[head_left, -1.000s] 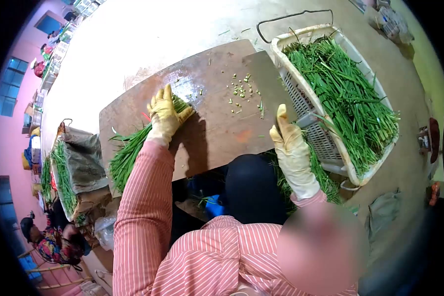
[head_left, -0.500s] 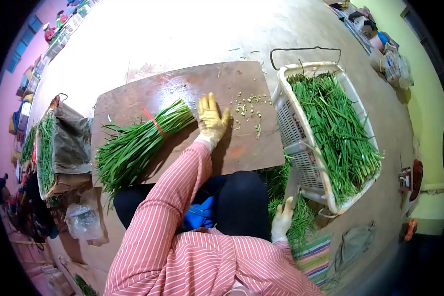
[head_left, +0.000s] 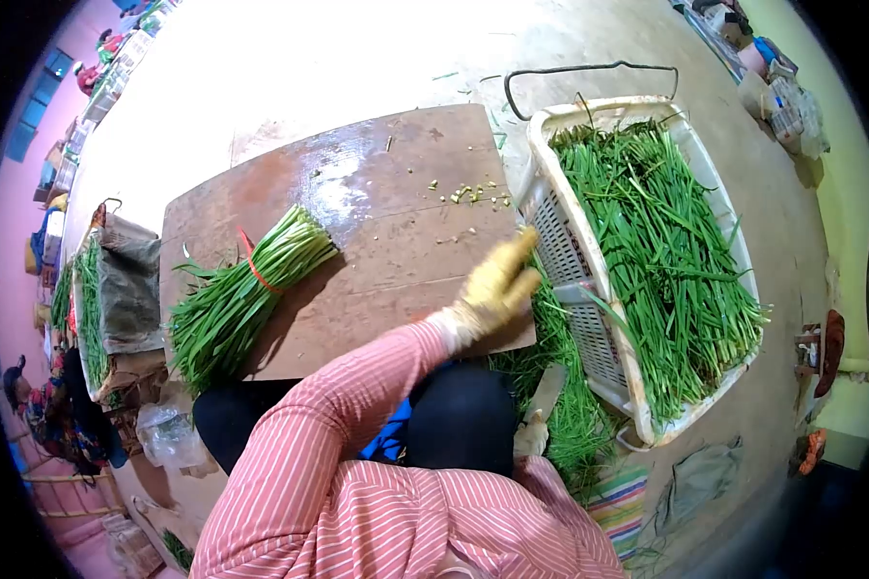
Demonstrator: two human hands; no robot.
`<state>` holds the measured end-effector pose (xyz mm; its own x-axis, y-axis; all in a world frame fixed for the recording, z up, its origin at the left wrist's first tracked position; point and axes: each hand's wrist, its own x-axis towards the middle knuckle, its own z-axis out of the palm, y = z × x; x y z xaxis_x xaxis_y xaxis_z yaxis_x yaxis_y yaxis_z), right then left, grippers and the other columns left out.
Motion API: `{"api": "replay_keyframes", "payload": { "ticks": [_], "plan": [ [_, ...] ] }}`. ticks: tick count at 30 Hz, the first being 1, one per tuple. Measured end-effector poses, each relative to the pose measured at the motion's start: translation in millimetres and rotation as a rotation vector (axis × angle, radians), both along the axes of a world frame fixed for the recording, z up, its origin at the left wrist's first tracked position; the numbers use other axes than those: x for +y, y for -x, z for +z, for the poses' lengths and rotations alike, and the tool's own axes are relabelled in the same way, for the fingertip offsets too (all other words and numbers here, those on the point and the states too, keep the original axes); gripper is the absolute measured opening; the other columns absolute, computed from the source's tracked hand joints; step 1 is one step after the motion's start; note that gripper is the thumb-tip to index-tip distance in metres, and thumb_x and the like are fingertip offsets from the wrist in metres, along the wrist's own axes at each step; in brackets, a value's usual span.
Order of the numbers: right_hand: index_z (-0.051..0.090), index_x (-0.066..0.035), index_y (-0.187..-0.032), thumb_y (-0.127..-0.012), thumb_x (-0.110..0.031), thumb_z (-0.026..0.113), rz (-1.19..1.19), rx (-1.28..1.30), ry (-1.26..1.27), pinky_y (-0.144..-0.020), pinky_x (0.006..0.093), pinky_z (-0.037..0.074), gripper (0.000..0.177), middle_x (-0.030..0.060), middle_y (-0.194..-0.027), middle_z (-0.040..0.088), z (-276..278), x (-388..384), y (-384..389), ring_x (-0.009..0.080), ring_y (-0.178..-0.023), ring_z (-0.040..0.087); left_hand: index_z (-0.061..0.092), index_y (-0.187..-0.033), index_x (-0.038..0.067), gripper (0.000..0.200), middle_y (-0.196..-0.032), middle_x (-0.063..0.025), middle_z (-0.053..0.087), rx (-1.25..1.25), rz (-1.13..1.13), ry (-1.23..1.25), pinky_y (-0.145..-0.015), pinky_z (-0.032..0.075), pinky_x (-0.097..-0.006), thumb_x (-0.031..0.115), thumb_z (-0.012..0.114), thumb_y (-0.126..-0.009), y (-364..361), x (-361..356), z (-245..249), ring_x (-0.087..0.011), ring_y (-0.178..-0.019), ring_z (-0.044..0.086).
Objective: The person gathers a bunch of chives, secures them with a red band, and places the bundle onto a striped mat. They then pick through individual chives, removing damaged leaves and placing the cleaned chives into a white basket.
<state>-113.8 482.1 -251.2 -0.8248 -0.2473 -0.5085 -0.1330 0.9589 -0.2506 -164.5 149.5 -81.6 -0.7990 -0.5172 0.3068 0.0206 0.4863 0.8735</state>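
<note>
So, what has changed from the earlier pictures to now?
The left hand let go of the bundle and slid right across the board to the basket. The right hand carried the cleaver off the board, down beside the basket. The bundle and basket stayed put.

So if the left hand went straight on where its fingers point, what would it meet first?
The left hand points up-right; first in line is the near wall of the basket, just ahead of it, though depth is unclear.

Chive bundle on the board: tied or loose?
Tied: a red band circles the chive bundle near its trimmed end.
</note>
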Motion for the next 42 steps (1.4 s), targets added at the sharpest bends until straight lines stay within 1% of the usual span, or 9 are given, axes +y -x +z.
{"api": "replay_keyframes", "payload": {
  "ticks": [6, 10, 12, 24, 28, 32, 34, 40, 42],
  "plan": [
    [0.05, -0.001, -0.128, -0.091, -0.018, 0.053, 0.032, -0.032, 0.041, -0.075, 0.0457, 0.048, 0.041, 0.0225, -0.099, 0.061, -29.8, 7.4, -3.5, 0.0384, -0.087, 0.06, 0.042, -0.137, 0.007, 0.049, -0.137, -0.0167, 0.045, 0.07, -0.062, -0.339, -0.107, 0.035, -0.0374, 0.012, 0.056, -0.09, 8.7, -32.1, 13.6, -0.0265, -0.128, 0.042],
    [0.051, 0.0, -0.127, -0.091, -0.018, 0.053, 0.092, 0.011, 0.091, -0.075, 0.0459, 0.048, 0.04, 0.0227, -0.098, 0.061, -48.3, 14.7, -4.6, 0.0386, -0.087, 0.06, 0.043, -0.133, -0.001, 0.06, -0.131, -0.0217, 0.048, -0.211, 0.806, 0.624, -0.098, 0.039, -0.0445, 0.04, 0.057, -0.091, -9.3, -200.8, -10.1, -0.0318, -0.12, 0.046],
    [0.051, 0.0, -0.126, -0.091, -0.017, 0.053, 0.122, 0.04, 0.109, -0.074, 0.0459, 0.048, 0.04, 0.0227, -0.098, 0.061, -49.3, 10.7, -2.2, 0.0387, -0.087, 0.06, 0.042, -0.132, -0.006, 0.066, -0.125, -0.026, 0.05, -0.491, 0.818, 0.59, -0.101, 0.037, -0.0441, 0.044, 0.054, -0.091, -29.8, -249.3, -24.1, -0.0368, -0.12, 0.046],
    [0.06, 0.0, -0.106, -0.092, -0.023, 0.052, 0.025, -0.224, -0.013, -0.067, 0.0362, 0.049, 0.029, 0.0138, -0.087, 0.062, -31.1, -9.7, 1.9, 0.0265, -0.077, 0.061, 0.05, -0.132, 0.011, 0.044, -0.127, -0.0135, 0.056, -0.17, -0.574, -0.201, -0.103, 0.039, -0.0371, 0.022, 0.059, -0.091, 17.3, -30.0, 43.3, -0.0253, -0.12, 0.052],
    [0.06, 0.0, -0.105, -0.093, -0.024, 0.051, 0.035, -0.217, 0.046, -0.067, 0.0345, 0.049, 0.028, 0.0119, -0.085, 0.062, -28.5, -7.7, 5.1, 0.0239, -0.076, 0.06, 0.058, -0.105, 0.005, 0.032, -0.112, -0.0156, 0.06, 0.154, 0.414, 0.734, -0.098, 0.042, -0.0407, 0.015, 0.066, -0.076, 9.5, -60.7, 53.4, -0.0323, -0.109, 0.055],
    [0.061, -0.001, -0.104, -0.094, -0.025, 0.05, 0.087, -0.209, 0.122, -0.066, 0.0329, 0.049, 0.028, 0.01, -0.082, 0.062, -25.6, -6.1, 6.8, 0.0213, -0.075, 0.059, 0.058, -0.116, 0.008, 0.036, -0.118, -0.0159, 0.056, -0.107, -0.189, 0.375, -0.098, 0.041, -0.0415, 0.027, 0.06, -0.085, 1.0, -44.1, -12.1, -0.0332, -0.114, 0.052],
    [0.062, -0.002, -0.103, -0.095, -0.025, 0.049, 0.093, -0.22, 0.193, -0.066, 0.032, 0.048, 0.028, 0.009, -0.081, 0.062, -20.6, -1.5, 10.4, 0.02, -0.074, 0.059, 0.054, -0.129, 0.013, 0.042, -0.125, -0.0138, 0.057, -0.422, -0.742, -0.269, -0.104, 0.037, -0.0351, 0.037, 0.053, -0.094, -24.2, 0.9, 63.4, -0.0246, -0.12, 0.051],
    [0.063, -0.003, -0.101, -0.096, -0.027, 0.048, -0.218, -0.557, 0.835, -0.065, 0.0295, 0.048, 0.029, 0.0062, -0.078, 0.062, 23.4, 1.8, 42.5, 0.0161, -0.073, 0.058, 0.054, -0.129, 0.008, 0.042, -0.122, -0.0076, 0.06, -0.135, 0.098, -1.001, -0.094, 0.045, -0.0296, 0.033, 0.053, -0.095, -109.2, -2.6, 72.0, -0.0169, -0.107, 0.058],
    [0.059, -0.003, -0.114, -0.094, -0.022, 0.054, -0.336, -0.567, 0.987, -0.057, 0.0213, 0.044, 0.028, -0.0014, -0.082, 0.056, 70.8, -17.1, 62.1, 0.0075, -0.064, 0.05, 0.057, -0.124, 0.005, 0.038, -0.116, -0.0089, 0.062, -0.213, 0.216, -0.81, -0.088, 0.048, -0.0286, 0.03, 0.051, -0.096, -168.6, -11.4, 81.7, -0.0154, -0.103, 0.06]
  ]
}}
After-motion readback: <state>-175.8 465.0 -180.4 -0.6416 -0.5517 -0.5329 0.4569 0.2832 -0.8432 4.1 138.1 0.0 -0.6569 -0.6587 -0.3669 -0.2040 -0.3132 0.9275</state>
